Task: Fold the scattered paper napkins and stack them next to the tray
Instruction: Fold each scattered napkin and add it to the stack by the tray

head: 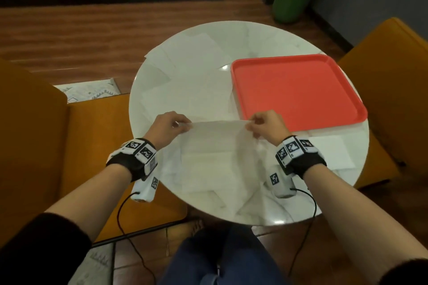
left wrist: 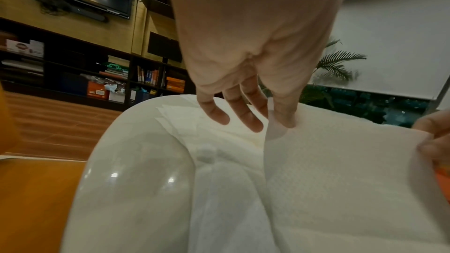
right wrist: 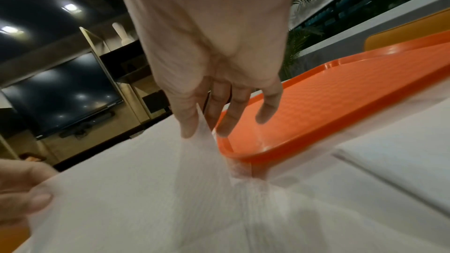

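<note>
I have one napkin (head: 215, 136) lifted over the near edge of the counter (head: 148, 90), its far edge stretched between my two hands. My left hand (head: 165, 128) pinches one upper corner between thumb and forefinger, the other fingers hanging loose; my right hand (head: 266, 126) pinches the other corner the same way, just beside the near left corner of the tray (head: 298, 90). So each grip is closed only at the tips, on paper. The sheet is white, thin, faintly embossed and half translucent, sagging in the middle. I judge it weightless, limp and easy to tear, so the corners are the place to hold it, with little pull. More napkins (head: 192, 53) lie flat and overlapping across the counter, some under the tray's edge.
</note>
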{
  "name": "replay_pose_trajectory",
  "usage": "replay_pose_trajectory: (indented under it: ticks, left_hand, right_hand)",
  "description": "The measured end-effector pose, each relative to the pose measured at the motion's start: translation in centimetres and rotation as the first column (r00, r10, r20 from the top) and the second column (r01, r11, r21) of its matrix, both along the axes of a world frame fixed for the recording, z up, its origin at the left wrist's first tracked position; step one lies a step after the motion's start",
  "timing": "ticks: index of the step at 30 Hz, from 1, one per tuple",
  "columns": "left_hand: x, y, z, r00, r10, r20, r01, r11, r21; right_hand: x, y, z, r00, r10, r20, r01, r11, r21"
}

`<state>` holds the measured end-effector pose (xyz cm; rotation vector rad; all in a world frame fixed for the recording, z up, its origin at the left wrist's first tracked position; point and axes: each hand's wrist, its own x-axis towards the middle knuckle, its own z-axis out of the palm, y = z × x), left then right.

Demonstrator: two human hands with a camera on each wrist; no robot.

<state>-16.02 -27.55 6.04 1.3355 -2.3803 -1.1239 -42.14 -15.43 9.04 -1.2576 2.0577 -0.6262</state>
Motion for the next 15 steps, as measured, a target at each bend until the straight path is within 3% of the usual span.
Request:
replay_pose_trajectory:
  ticks: [4,6,11,15]
  left_hand:
    - [1.9,2.4,0.9,0.983,0.000,-0.182,0.003,1.000,0.019]
    - [3.2,4.2,0.9,0.982,-0.046,-0.186,0.057,0.997,0.057]
    - [4.8,7.2,-1.3,0.978,-0.193,-0.081,0.203,0.967,0.154]
    - [4.6,7.8,-2.8,0.933,-0.350,0.088,0.342,0.935,0.096]
  right_hand:
    - [0.4,3.1,-0.7,0.992,0.018,-0.129,-0.035,0.991,-0.127]
    - [0.8,5.6,-1.6,0.982,0.069,-0.178,-0.094,0.986,-0.140]
    - [1.8,9.4,-4.6,0.953,0.168,-0.251,-0.176,0.984,-0.010]
    - [2.4,10.2,-6.1,0.930,0.222,-0.291,-0.196,0.974,0.117]
